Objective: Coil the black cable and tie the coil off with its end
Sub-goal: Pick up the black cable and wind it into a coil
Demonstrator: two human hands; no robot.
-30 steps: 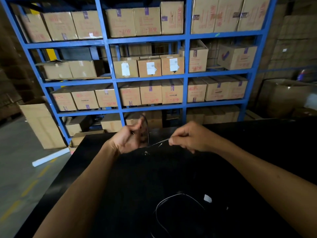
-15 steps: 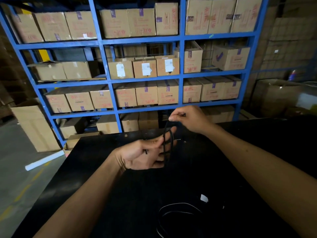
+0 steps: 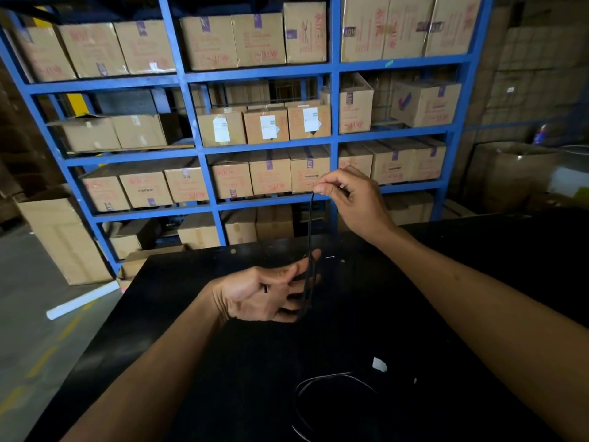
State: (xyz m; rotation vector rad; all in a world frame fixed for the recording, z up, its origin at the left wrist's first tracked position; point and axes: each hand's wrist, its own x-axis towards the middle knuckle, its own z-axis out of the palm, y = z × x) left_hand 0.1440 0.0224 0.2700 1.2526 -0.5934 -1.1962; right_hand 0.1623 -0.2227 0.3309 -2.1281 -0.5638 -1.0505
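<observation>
The table (image 3: 197, 362) at the bottom of the frame has a black, smooth, matt top. The cable (image 3: 310, 231) at the centre looks like thin black plastic with a slight sheen (its loose loops at the lower middle catch light). Across the top, the shelves (image 3: 333, 106) are blue painted metal, stacked with matt brown cardboard boxes (image 3: 269, 177).

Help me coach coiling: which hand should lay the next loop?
Probably the right hand: it pinches the black cable raised above the left hand, which is occupied holding the coil.
</observation>
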